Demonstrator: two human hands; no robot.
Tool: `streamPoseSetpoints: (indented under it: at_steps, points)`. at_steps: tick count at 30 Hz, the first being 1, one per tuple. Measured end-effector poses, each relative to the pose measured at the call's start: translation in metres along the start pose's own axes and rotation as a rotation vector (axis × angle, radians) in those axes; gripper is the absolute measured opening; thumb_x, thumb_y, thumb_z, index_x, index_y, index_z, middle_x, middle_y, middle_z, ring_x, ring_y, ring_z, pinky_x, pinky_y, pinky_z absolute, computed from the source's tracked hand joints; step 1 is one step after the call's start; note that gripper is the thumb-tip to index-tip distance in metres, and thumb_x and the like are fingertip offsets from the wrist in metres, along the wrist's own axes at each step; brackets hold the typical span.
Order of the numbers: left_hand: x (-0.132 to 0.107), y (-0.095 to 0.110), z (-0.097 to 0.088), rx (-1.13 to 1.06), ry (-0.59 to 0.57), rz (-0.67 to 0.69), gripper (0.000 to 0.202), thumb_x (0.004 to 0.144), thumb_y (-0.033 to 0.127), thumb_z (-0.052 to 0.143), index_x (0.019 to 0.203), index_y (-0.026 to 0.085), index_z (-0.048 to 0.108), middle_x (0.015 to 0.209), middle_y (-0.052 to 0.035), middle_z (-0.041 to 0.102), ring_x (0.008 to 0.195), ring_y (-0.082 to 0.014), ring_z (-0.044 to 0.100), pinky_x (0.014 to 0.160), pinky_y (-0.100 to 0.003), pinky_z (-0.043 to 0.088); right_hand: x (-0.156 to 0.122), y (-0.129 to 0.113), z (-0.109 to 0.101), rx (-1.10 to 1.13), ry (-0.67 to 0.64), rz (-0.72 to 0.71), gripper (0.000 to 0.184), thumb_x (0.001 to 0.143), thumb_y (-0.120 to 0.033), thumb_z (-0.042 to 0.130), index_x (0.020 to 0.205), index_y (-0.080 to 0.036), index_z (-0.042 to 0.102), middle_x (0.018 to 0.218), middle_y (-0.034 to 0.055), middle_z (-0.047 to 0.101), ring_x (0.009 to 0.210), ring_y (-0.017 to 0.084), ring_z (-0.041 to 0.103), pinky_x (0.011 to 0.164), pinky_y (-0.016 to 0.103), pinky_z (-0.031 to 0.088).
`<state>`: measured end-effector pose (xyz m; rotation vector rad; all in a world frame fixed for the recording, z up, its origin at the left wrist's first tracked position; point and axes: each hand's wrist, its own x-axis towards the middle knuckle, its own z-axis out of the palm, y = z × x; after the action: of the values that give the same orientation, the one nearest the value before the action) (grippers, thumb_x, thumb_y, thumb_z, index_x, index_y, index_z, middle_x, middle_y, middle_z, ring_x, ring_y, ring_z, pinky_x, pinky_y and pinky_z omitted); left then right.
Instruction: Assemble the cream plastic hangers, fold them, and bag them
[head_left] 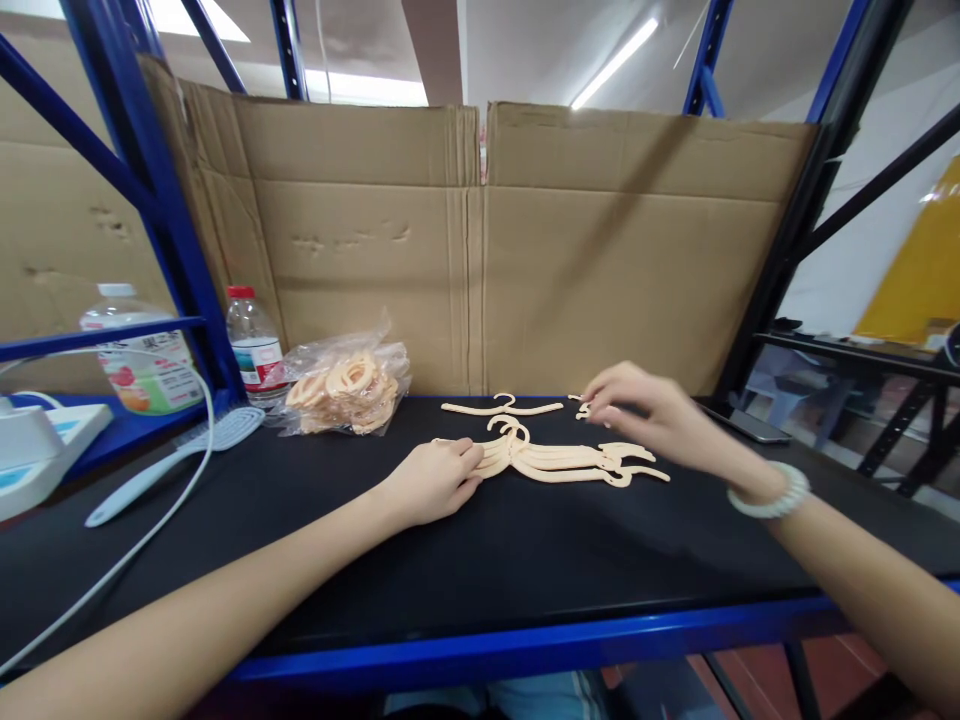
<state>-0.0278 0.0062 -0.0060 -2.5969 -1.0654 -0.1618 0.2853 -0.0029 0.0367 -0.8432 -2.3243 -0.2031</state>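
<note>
Several cream plastic hangers (555, 460) lie bunched on the black tabletop, their hooks pointing away from me. My left hand (439, 480) is closed over the left ends of this bunch, its fingers hiding them. At the bunch's right end, short curved pieces (637, 473) join or overlap the arms. Behind lies one separate hanger (501, 408), flat with its hook to the back. My right hand (637, 400) is above the table at the back right, fingers bent and apart. Just beyond its fingertips is a small cream piece (581, 406), partly hidden. A pale coiled band circles my right wrist.
A clear plastic bag (345, 390) of cream rings or similar parts stands at the back left, beside a red-capped bottle (255, 345). Left are a pale hairbrush (180, 460), a white cable and a power strip (52, 455). A phone (750, 425) lies far right; cardboard (360, 240) walls the back.
</note>
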Motion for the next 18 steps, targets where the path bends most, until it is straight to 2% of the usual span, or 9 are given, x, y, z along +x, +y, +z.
streamPoseSetpoints:
  at_steps: [2, 4, 5, 7, 10, 15, 18]
  points:
    - [0.000, 0.000, 0.001, 0.007, 0.008, -0.012, 0.015, 0.091, 0.026, 0.039, 0.089, 0.017, 0.051, 0.090, -0.0063, 0.059, 0.077, -0.0210, 0.060, 0.067, -0.031, 0.047, -0.001, 0.005, 0.021, 0.005, -0.152, 0.032, 0.053, 0.080, -0.051, 0.062, 0.124, -0.022, 0.056, 0.125, 0.0116, 0.056, 0.114, 0.027, 0.053, 0.095, 0.042, 0.044]
    - [0.000, 0.000, 0.001, 0.009, 0.035, 0.000, 0.014, 0.090, 0.025, 0.039, 0.087, 0.017, 0.050, 0.091, -0.0069, 0.057, 0.078, -0.0206, 0.059, 0.067, -0.031, 0.047, -0.003, 0.014, 0.041, 0.004, -0.293, 0.095, 0.076, 0.070, -0.058, 0.068, 0.131, -0.017, 0.049, 0.128, 0.0162, 0.053, 0.118, 0.032, 0.049, 0.098, 0.047, 0.040]
    - [0.000, -0.001, 0.000, 0.010, 0.054, 0.012, 0.014, 0.090, 0.024, 0.039, 0.086, 0.017, 0.050, 0.091, -0.0073, 0.057, 0.079, -0.0208, 0.058, 0.068, -0.031, 0.046, -0.004, 0.018, 0.049, 0.019, -0.339, 0.120, 0.076, 0.071, -0.059, 0.066, 0.131, -0.015, 0.049, 0.128, 0.0172, 0.053, 0.117, 0.032, 0.050, 0.098, 0.048, 0.040]
    - [0.001, -0.001, 0.000, 0.011, 0.079, 0.029, 0.014, 0.090, 0.021, 0.038, 0.084, 0.017, 0.050, 0.090, -0.0076, 0.056, 0.081, -0.0210, 0.056, 0.070, -0.031, 0.046, -0.005, 0.025, 0.058, 0.077, -0.401, 0.139, 0.066, 0.078, -0.057, 0.060, 0.127, -0.014, 0.052, 0.122, 0.0164, 0.056, 0.110, 0.029, 0.053, 0.096, 0.045, 0.041]
    - [0.001, -0.003, 0.002, 0.004, 0.077, 0.018, 0.013, 0.089, 0.019, 0.038, 0.082, 0.017, 0.049, 0.086, -0.0066, 0.055, 0.077, -0.0200, 0.054, 0.068, -0.030, 0.045, -0.004, 0.030, 0.061, 0.157, -0.436, 0.120, 0.053, 0.084, -0.052, 0.056, 0.122, -0.014, 0.056, 0.114, 0.0133, 0.059, 0.103, 0.025, 0.056, 0.092, 0.040, 0.043]
    - [0.000, -0.008, 0.002, -0.060, 0.097, -0.006, 0.010, 0.087, 0.021, 0.041, 0.082, 0.018, 0.049, 0.084, -0.0045, 0.055, 0.074, -0.0185, 0.055, 0.065, -0.028, 0.044, -0.001, 0.033, 0.059, 0.191, -0.432, 0.120, 0.050, 0.085, -0.047, 0.056, 0.122, -0.014, 0.055, 0.118, 0.0128, 0.058, 0.107, 0.024, 0.054, 0.095, 0.038, 0.042]
    - [0.009, -0.019, -0.003, -0.106, 0.131, -0.068, 0.008, 0.086, 0.023, 0.043, 0.084, 0.018, 0.050, 0.086, -0.0041, 0.057, 0.075, -0.0179, 0.057, 0.065, -0.027, 0.043, 0.007, 0.043, 0.057, 0.167, -0.365, 0.158, 0.041, 0.089, -0.040, 0.050, 0.121, -0.015, 0.057, 0.122, 0.0121, 0.058, 0.112, 0.023, 0.053, 0.097, 0.038, 0.041]
